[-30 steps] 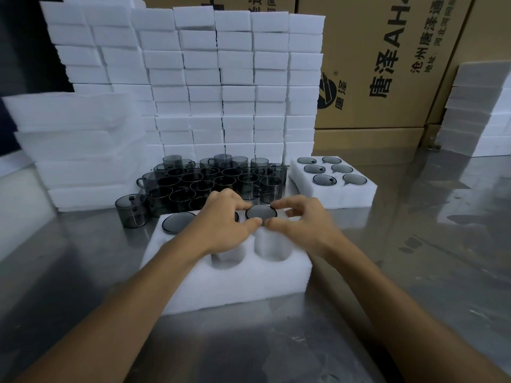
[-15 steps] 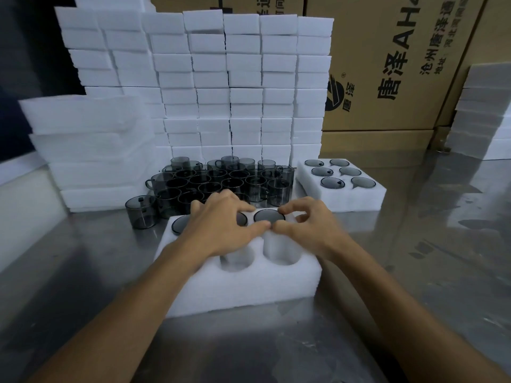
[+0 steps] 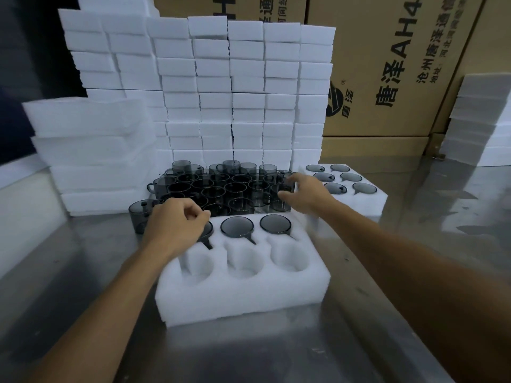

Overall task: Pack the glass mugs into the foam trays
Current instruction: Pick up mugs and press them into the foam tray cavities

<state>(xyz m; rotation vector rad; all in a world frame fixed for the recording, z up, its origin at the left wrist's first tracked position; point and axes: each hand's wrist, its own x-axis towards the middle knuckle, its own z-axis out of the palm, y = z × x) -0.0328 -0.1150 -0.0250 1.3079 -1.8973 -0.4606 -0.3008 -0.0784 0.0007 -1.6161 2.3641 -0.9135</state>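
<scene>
A white foam tray [image 3: 243, 294] lies in front of me on the steel table. Its back row holds three smoky glass mugs: the left one [image 3: 208, 233] partly under my hand, the middle one [image 3: 237, 226] and the right one [image 3: 275, 223]. The three front holes [image 3: 244, 265] are empty. My left hand [image 3: 177, 225] hovers over the back-left mug with curled fingers that hold nothing I can see. My right hand [image 3: 307, 193] reaches with spread fingers to the right edge of the cluster of loose mugs [image 3: 221, 186], at the front-right mug [image 3: 280, 201].
A filled foam tray [image 3: 367, 203] sits at the right behind my right hand. One mug [image 3: 138, 214] stands alone left of the cluster. Stacks of foam blocks [image 3: 221, 92] and foam sheets [image 3: 91, 150] rise behind, with cardboard boxes [image 3: 387, 64] beyond.
Both hands have left the back-right mug in the tray. My right hand moved back and right to the loose mugs; my left hand shifted left over the back-left mug.
</scene>
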